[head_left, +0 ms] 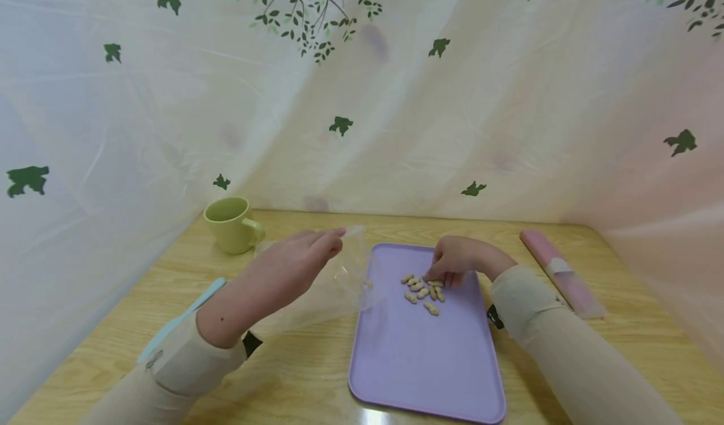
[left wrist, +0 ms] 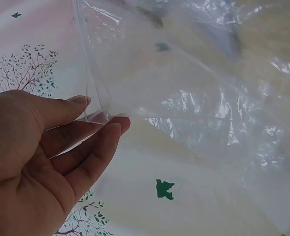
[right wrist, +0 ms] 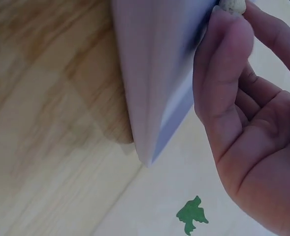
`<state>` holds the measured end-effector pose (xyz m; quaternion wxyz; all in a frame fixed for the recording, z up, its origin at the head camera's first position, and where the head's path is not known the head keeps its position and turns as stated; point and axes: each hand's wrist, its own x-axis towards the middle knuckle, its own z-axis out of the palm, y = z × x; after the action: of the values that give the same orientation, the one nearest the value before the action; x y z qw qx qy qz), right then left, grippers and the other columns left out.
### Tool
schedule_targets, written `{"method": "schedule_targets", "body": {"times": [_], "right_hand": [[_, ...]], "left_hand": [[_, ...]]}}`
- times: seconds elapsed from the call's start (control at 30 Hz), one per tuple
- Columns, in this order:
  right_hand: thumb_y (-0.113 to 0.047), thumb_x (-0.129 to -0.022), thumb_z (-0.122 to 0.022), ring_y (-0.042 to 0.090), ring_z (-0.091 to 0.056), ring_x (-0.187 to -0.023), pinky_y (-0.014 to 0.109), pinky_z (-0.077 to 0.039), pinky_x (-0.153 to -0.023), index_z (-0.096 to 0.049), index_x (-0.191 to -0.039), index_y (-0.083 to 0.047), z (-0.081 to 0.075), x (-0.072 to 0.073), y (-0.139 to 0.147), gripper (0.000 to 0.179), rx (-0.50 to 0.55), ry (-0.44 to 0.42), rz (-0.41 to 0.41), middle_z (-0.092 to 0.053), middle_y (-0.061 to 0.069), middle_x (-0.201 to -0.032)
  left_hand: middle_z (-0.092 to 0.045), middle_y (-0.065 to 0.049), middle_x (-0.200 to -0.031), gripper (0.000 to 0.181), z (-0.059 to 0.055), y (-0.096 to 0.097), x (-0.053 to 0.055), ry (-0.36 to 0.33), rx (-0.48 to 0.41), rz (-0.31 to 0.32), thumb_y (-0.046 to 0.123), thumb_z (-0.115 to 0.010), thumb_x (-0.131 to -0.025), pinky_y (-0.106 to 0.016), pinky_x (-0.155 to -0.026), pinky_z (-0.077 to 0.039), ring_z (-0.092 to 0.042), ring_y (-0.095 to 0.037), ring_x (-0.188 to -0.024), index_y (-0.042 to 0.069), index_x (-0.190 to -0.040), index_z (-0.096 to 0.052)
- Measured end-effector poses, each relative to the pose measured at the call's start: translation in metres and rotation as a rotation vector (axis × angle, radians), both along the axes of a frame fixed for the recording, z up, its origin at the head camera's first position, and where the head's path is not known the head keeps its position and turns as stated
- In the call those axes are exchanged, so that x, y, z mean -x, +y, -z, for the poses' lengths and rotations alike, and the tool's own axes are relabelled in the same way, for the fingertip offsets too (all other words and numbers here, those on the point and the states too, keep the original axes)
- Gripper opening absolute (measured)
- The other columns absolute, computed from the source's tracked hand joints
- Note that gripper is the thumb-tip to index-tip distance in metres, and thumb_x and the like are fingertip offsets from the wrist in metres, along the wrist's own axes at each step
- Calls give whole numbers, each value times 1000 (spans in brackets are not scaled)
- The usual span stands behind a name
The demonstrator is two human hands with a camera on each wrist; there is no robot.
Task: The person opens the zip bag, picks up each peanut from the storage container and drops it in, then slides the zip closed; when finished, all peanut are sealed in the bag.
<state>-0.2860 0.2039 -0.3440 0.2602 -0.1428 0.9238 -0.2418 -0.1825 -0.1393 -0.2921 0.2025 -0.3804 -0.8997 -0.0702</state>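
Note:
A clear plastic bag (head_left: 339, 287) hangs from my left hand (head_left: 288, 271), beside the left edge of the purple tray (head_left: 424, 365). In the left wrist view, the thumb and fingers pinch a corner of that bag (left wrist: 184, 83). One peanut (head_left: 367, 283) shows inside it, near its lower right. On the upper half of the tray lies a loose group of several unshelled peanuts (head_left: 431, 309). My right hand (head_left: 464, 255) reaches down at their far right side. Between its thumb and finger it pinches a peanut (right wrist: 232, 6), partly cut off by the right wrist view's top edge.
A yellow-green mug (head_left: 229, 227) stands at the back left. Nearer, a light blue long-handled thing (head_left: 181, 318) lies partly behind the left forearm. Right of the tray is a long pink pack (head_left: 560, 271) with a pale band. A printed curtain (head_left: 396, 161) borders the wooden table.

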Motion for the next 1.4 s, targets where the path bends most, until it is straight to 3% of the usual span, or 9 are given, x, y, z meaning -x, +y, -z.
{"method": "schedule_targets", "body": {"times": [0.27,0.57,0.8,1.03,1.4], "right_hand": [[-29,-99,-77,14,-68,-72,26,-61,-69,-77,-88,-5,0,-2,2,26,11,6,-1,-74,4,-81],[-32,-101,-73,16,-69,-75,29,-64,-72,-74,-86,-4,-19,-8,6,32,132,69,-15,-69,3,-80],[-41,-100,-73,25,-75,-88,34,-66,-76,-77,-100,-8,-48,-30,-13,33,243,114,-6,-77,7,-93],[-44,-101,-73,19,-74,-84,34,-66,-75,-79,-104,-13,-74,-57,-40,32,304,155,-55,-78,5,-94],[-43,-100,-74,18,-73,-84,36,-66,-74,-79,-102,-16,-87,-75,-70,28,307,217,-100,-79,1,-96]], "left_hand": [[-68,-15,-147,35,-2,0,-2,-51,3,-30,23,-51,-114,-48,-105,-62,-73,-32,-125,4,-143,-59],[-72,-17,-140,34,-3,-1,0,-1,-2,-17,18,-54,-112,-48,-103,-63,-74,-33,-122,2,-142,-59],[-74,-16,-134,33,-2,-2,-2,55,-8,20,17,-57,-111,-45,-101,-64,-75,-31,-118,1,-140,-60],[-73,-14,-138,25,-1,-2,-1,77,-13,23,15,-60,-109,-44,-98,-65,-76,-29,-116,4,-131,-62],[-73,-13,-137,21,-1,-2,-2,109,-20,54,16,-61,-109,-40,-90,-66,-77,-25,-106,6,-128,-61]]}}
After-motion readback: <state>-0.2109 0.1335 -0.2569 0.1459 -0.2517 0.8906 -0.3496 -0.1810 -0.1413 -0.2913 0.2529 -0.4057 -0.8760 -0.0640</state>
